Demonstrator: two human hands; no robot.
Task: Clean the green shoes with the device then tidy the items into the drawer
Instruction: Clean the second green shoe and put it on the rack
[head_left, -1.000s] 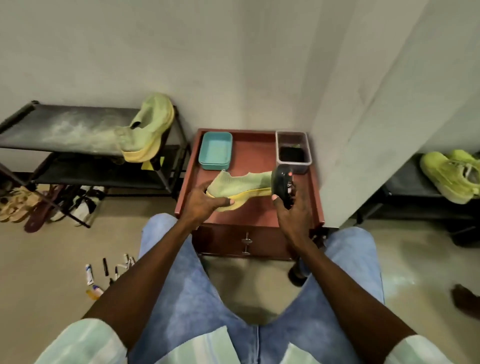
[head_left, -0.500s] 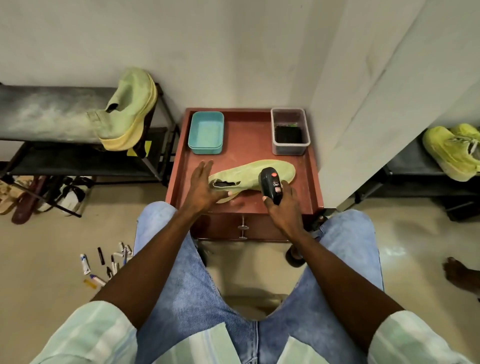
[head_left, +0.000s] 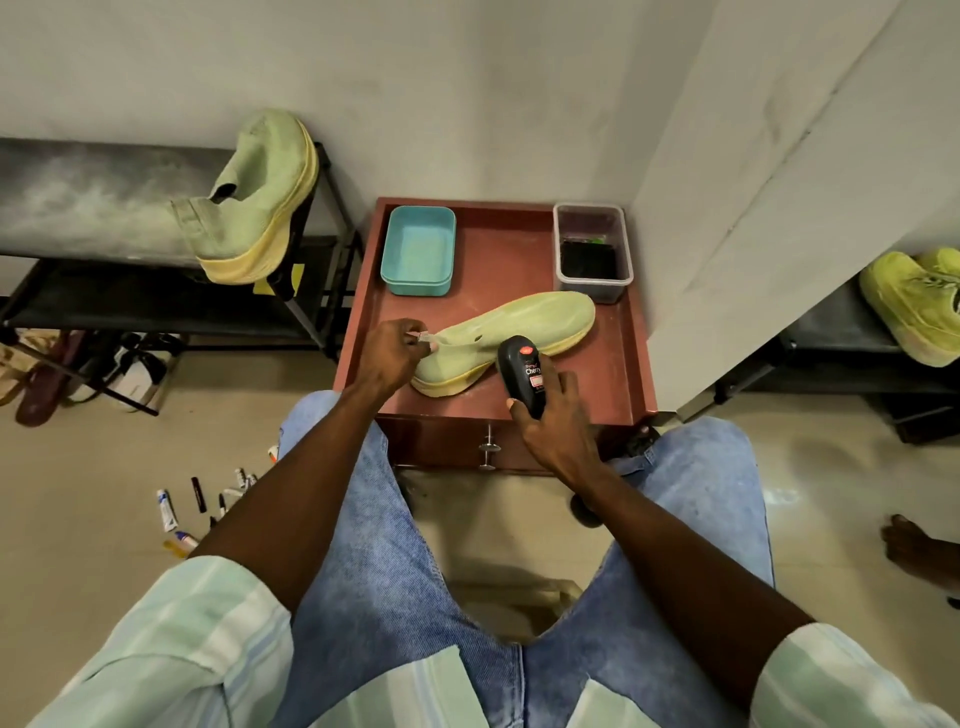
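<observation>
device label: "Cherry" in white | smaller print above and below, possibly illegible

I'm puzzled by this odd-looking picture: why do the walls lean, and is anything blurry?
Head view: wide-angle lens bends the wall edges and rack outward; light is soft and even, with a faint glare patch on the floor; the green shoe and device stay fairly sharp.

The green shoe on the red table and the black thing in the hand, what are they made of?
The green shoe looks like soft knit fabric, matte with a fine weave, on a yellowish foam-like sole. The black device in the right hand seems to be hard plastic: smooth, slightly shiny, with a printed label.
</observation>
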